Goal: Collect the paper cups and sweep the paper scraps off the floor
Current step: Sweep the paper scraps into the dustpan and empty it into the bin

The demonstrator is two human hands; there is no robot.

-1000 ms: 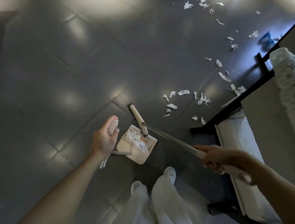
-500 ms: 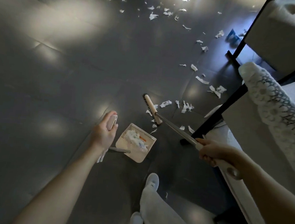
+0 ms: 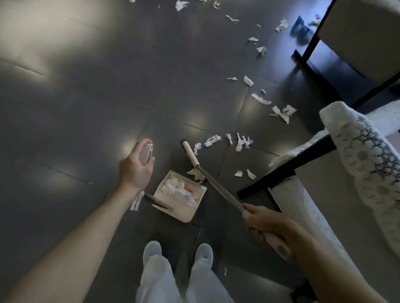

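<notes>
Left hand [image 3: 135, 170]: Fingers and thumb curl round the pale grip of the long handle [image 3: 147, 155] rising from the dustpan [image 3: 183, 214]. The grip seems meant to keep the pan flat on the floor, its mouth turned toward the litter.

Right hand [image 3: 260, 220]: Closed tightly round the broom shaft [image 3: 220, 188], to the right of the dustpan. The low, slanting hold appears to let the person draw the brush in without stooping.

Broom head [image 3: 190, 154]: On the tiles just beyond the dustpan's mouth, bristles facing outward, with one crumpled scrap [image 3: 195, 174] lying between the head and the pan's lip.

Dustpan load: Gathered paper [image 3: 178, 191] already fills much of the pan.

Paper scraps [image 3: 241, 141]: The nearest cluster lies just beyond the dustpan, to its right. A looser trail runs well past it across the dark floor [image 3: 78, 92] toward a black chair frame [image 3: 310, 40].

Paper cups: None plainly visible. A blue object [image 3: 300, 27] far beyond the dustpan, beside the chair frame, is too blurred to identify.

Footing: Both shoes [image 3: 153, 248] stand just behind the dustpan, placing the person squarely over the work.

Progress: Sweeping looks partway done, with most of the trail yet to reach the pan.
</notes>
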